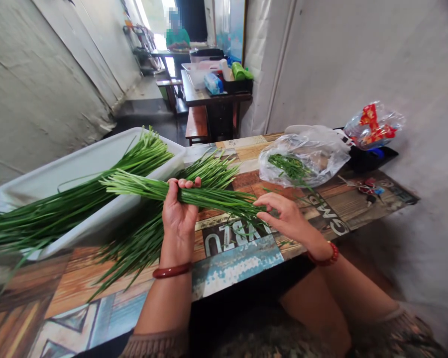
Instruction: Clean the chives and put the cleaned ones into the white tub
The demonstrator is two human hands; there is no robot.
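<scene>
My left hand is closed around a bundle of garlic chives, palm up, with the pale stem ends pointing left. At the bundle's leafy right end, my right hand has its thumb and fingers at the green tips. Whether it pinches a few leaves there is hard to make out. Beneath the held bundle, a loose pile of chives lies on the table. More chives rest in the white plastic tub on the left. Small leaf scraps are scattered below my right hand.
A clear plastic bag holding green scraps sits on the patterned table. Behind it lies a red-printed package; keys are at the right. Farther back, another table carries boxes and tissue packs, and a person sits beyond.
</scene>
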